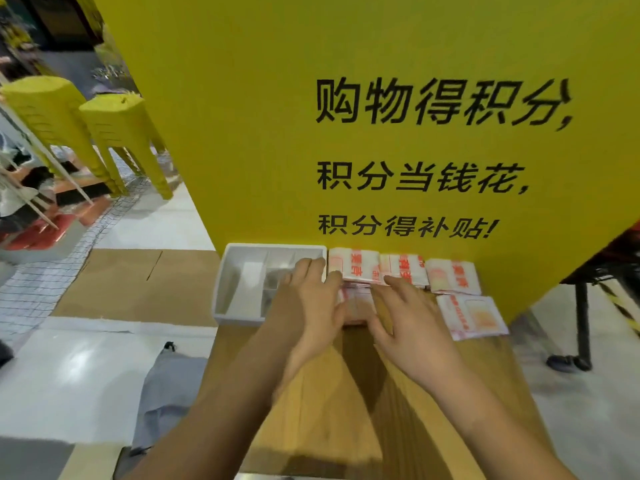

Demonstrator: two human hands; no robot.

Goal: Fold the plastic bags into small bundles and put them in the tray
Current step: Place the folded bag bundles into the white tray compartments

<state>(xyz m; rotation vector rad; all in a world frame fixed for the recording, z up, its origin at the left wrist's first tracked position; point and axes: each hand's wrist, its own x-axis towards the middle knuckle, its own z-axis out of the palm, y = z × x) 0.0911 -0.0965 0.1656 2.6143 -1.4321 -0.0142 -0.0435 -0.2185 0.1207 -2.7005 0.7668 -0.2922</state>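
A white tray (225,289) with inner dividers stands on the wooden table (329,393), at its far left. Between my hands lies a partly folded white plastic bag with red print (355,303); both hands press on it. My left hand (311,306) covers its left side and overlaps the tray's right edge. My right hand (405,317) lies flat on its right side. Folded bag bundles line the back edge: one (353,266), another (403,270), a third (452,275). A flatter folded bag (472,317) lies at the right.
A yellow board (346,133) with black lettering stands upright directly behind the table. Two stacks of yellow plastic stools (114,133) stand on the floor at the left. Brown cardboard (138,282) lies on the floor beside the tray. A black stand leg (581,323) is at the right.
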